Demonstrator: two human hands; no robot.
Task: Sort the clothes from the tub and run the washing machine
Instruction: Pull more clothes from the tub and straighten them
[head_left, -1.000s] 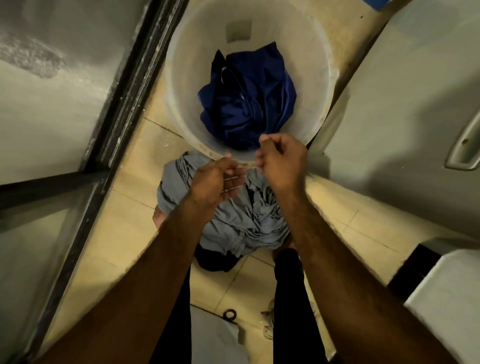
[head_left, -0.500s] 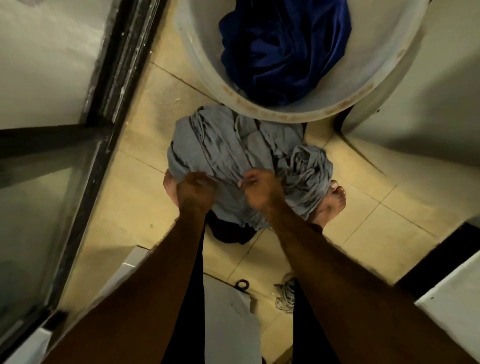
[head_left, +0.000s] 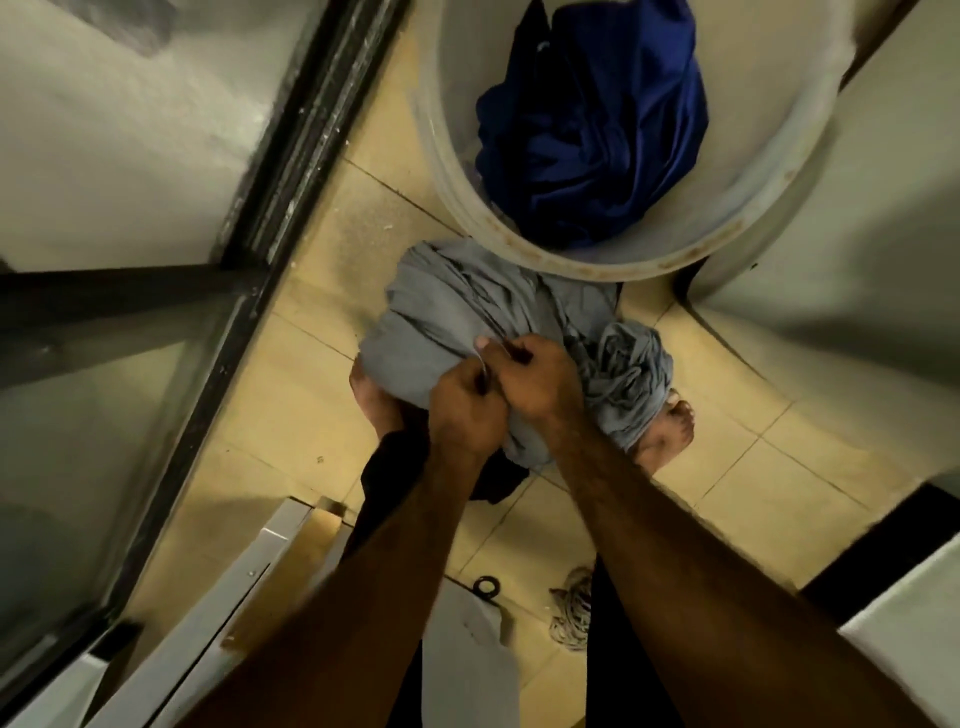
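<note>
A crumpled grey garment (head_left: 441, 317) lies on the tiled floor in front of a round white plastic tub (head_left: 769, 208). Inside the tub sits a dark blue garment (head_left: 587, 140). My left hand (head_left: 462, 410) and my right hand (head_left: 540, 382) are pressed together over the near edge of the grey garment, both with fingers closed on its fabric. A dark piece of cloth (head_left: 493, 480) shows under the grey heap, behind my wrists.
Two bare feet (head_left: 667, 431) stand under the grey garment. A dark metal door frame (head_left: 249, 249) runs along the left. A pale appliance wall (head_left: 857, 234) stands to the right. A black ring (head_left: 487, 584) and a grey rag (head_left: 571, 608) lie on the floor.
My hands dropped from the tub's near rim down onto the grey garment, then came together and closed on its fabric. The view tilted downward and back.
</note>
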